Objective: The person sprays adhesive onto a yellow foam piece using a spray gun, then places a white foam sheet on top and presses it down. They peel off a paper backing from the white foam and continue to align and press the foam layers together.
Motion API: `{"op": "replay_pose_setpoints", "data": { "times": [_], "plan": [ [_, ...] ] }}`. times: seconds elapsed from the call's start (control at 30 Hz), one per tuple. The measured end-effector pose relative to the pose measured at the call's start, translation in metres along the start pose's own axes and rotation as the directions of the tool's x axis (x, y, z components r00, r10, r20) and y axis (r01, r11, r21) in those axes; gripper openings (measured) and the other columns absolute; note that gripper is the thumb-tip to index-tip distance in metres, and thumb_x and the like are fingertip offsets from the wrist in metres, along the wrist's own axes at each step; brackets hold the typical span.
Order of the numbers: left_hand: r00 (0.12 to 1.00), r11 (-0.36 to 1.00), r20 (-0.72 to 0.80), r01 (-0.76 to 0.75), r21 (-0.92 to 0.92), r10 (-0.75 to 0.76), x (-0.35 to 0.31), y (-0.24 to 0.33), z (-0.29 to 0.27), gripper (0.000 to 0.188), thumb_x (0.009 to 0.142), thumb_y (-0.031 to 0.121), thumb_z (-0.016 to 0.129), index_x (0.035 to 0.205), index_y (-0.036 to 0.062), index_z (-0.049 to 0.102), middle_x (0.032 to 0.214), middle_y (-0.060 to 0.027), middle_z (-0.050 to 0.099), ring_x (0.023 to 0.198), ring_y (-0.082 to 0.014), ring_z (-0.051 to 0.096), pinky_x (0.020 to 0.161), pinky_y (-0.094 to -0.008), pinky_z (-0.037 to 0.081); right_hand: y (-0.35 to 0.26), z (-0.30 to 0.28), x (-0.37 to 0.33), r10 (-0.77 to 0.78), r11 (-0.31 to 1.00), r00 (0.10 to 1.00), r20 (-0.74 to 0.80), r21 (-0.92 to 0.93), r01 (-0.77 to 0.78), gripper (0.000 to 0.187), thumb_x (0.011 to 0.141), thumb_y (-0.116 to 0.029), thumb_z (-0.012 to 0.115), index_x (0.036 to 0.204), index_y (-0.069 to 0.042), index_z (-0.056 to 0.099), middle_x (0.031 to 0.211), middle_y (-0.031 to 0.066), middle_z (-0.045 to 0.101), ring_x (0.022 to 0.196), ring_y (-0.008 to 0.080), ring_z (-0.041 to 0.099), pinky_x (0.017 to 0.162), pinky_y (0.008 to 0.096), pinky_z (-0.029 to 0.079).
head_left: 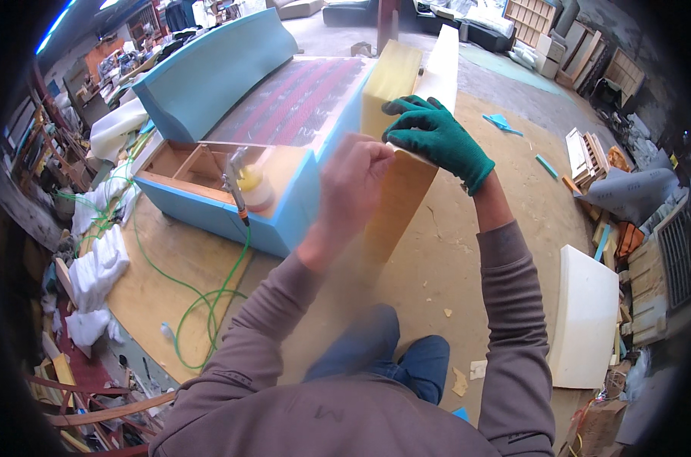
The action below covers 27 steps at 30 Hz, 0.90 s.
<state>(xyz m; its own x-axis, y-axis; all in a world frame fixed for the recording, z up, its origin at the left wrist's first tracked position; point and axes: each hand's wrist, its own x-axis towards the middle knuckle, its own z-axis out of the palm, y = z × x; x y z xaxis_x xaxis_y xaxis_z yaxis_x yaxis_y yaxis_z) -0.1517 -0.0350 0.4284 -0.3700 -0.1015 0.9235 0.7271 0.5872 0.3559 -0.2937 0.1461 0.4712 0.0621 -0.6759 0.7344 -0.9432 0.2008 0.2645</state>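
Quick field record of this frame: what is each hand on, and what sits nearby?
left hand: bare, blurred, at the foam slab's near edge
right hand: green glove, pressing on the foam slab
foam slab: yellow and white, long, standing on the floor
sofa frame: blue-covered, left of the slab
spray gun: resting on the frame, green hose attached

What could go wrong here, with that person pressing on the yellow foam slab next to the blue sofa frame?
The yellow foam slab stands on edge, held only by the gloved right hand and the bare left hand; if either slips, it could tip over. The left hand is bare and blurred in motion, so it may be less protected than the gloved one. The green hose lies looped on the floor near the person's feet and might trip them.
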Motion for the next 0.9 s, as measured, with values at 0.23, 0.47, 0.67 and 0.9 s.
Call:
{"op": "replay_pose_setpoints", "data": {
  "times": [0.23, 0.47, 0.67, 0.9],
  "plan": [
    [0.999, 0.998, 0.036, -0.007, 0.056, 0.005, -0.017, -0.003, -0.006, 0.013, 0.092, -0.004, 0.077, 0.100, 0.0019, 0.069, 0.097, -0.0119, 0.067, 0.086, -0.0303, 0.068, 0.075, -0.0385, 0.056, -0.001, 0.003, 0.004, -0.015, 1.000, 1.000, 0.013, 0.018, 0.014, 0.017, 0.080, -0.016, 0.079, 0.094, -0.025, 0.076, 0.112, -0.0062, 0.075, 0.120, 0.0232, 0.068, 0.085, 0.0414, 0.048],
    [0.999, 0.999, 0.020, 0.050, -0.001, -0.050, -0.024, 0.009, -0.007, 0.018, 0.091, -0.005, 0.077, 0.103, 0.0035, 0.068, 0.103, -0.0111, 0.068, 0.094, -0.0323, 0.067, 0.084, -0.0396, 0.056, -0.001, -0.001, 0.006, -0.033, 0.999, 0.999, 0.025, -0.031, 0.034, 0.020, 0.082, -0.014, 0.079, 0.098, -0.025, 0.077, 0.117, -0.0044, 0.076, 0.122, 0.0236, 0.068, 0.085, 0.0413, 0.049],
    [0.996, 0.996, -0.011, -0.086, 0.012, 0.086, -0.005, 0.003, -0.004, 0.024, 0.089, -0.003, 0.078, 0.108, 0.0061, 0.068, 0.106, -0.0106, 0.070, 0.103, -0.0338, 0.065, 0.090, -0.0422, 0.053, 0.000, 0.004, 0.006, 0.002, 0.998, 0.999, 0.036, 0.061, -0.004, 0.026, 0.083, -0.014, 0.079, 0.107, -0.024, 0.076, 0.124, -0.0019, 0.074, 0.126, 0.0272, 0.068, 0.087, 0.0420, 0.048],
    [0.996, 0.995, 0.030, -0.088, 0.047, 0.087, 0.000, 0.004, -0.007, 0.013, 0.088, 0.000, 0.079, 0.097, 0.0065, 0.072, 0.099, -0.0090, 0.068, 0.098, -0.0328, 0.062, 0.083, -0.0426, 0.052, 0.006, 0.002, 0.009, -0.065, 0.995, 0.992, 0.110, 0.085, 0.056, 0.032, 0.085, -0.015, 0.076, 0.116, -0.023, 0.077, 0.128, 0.0014, 0.073, 0.133, 0.0323, 0.062, 0.098, 0.0471, 0.048]
  ]
}}
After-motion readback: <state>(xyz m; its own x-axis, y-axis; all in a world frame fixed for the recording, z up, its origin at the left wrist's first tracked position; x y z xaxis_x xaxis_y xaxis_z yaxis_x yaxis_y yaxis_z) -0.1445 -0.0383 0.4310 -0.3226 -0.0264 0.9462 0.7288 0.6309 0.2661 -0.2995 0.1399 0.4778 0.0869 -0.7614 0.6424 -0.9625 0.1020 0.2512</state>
